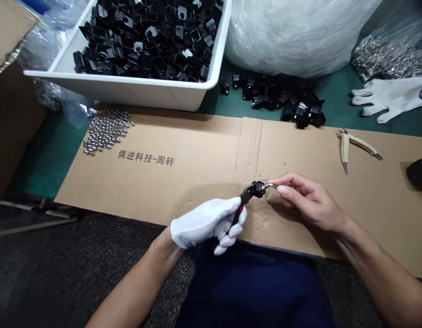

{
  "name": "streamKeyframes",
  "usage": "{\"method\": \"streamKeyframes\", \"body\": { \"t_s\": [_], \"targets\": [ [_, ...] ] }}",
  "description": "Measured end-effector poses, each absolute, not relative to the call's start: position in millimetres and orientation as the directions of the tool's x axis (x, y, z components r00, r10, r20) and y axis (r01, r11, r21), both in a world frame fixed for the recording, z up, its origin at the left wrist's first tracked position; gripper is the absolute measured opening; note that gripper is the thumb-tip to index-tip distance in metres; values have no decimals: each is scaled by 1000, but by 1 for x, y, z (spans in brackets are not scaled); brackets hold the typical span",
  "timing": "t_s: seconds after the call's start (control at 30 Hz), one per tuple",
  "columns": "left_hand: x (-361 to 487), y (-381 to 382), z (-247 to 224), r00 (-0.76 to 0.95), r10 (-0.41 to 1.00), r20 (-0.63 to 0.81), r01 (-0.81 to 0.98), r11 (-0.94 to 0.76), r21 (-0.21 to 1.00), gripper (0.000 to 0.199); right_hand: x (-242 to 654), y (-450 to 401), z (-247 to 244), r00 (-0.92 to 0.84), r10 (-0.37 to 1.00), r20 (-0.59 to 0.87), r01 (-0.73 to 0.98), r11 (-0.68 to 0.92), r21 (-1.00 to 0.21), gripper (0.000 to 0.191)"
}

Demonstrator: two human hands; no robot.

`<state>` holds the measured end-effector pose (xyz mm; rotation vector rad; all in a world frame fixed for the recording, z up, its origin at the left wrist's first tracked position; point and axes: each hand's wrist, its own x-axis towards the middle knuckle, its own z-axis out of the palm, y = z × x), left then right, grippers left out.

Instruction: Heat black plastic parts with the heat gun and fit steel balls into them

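My left hand [211, 223], in a white glove, is closed around a dark tool [245, 197] with a red mark, perhaps pliers; the glove hides most of it. At the tool's far end sits a small black plastic part [257, 189]. Bare, my right hand [308, 200] pinches a thin, bent silver metal rod [270, 185] between thumb and forefinger. The rod's other end meets the black part; I cannot tell how deep it goes. Both hands are above the cardboard sheet [197, 182].
A white bin [135, 86] full of black parts stands at the back left. Small metal pieces [106, 130] lie in rows at left. Loose black parts [286, 98], a large plastic bag [299, 36], a white glove [388, 98] and cream-handled pliers [344, 150] lie behind and right.
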<state>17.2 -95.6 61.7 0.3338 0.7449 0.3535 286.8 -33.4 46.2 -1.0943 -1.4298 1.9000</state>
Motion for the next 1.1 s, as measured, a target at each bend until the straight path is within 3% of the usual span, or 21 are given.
{"method": "streamKeyframes", "body": {
  "t_s": [0.47,0.63,0.73,0.87,1.0,1.1],
  "targets": [
    [7,-104,43,748,439,-497,-357,898,257,42,272,-33,49,-527,683,-506,21,-585,-811,29],
    [-7,-117,43,666,549,-506,-494,832,253,42,253,-30,59,-531,632,-564,94,-618,-781,32],
    [-22,-128,40,497,695,-519,-651,695,307,44,226,-22,59,-496,582,-644,160,-668,-727,35],
    [-52,-136,31,-27,861,-508,-787,295,542,46,155,-3,51,-497,514,-699,158,-738,-656,39],
    [-78,-137,28,-475,780,-408,-725,-84,683,44,67,17,42,-600,464,-651,157,-730,-665,31],
    [-91,-137,29,-626,682,-378,-676,-234,698,46,7,34,34,-630,466,-622,199,-677,-709,24]
  ]
}}
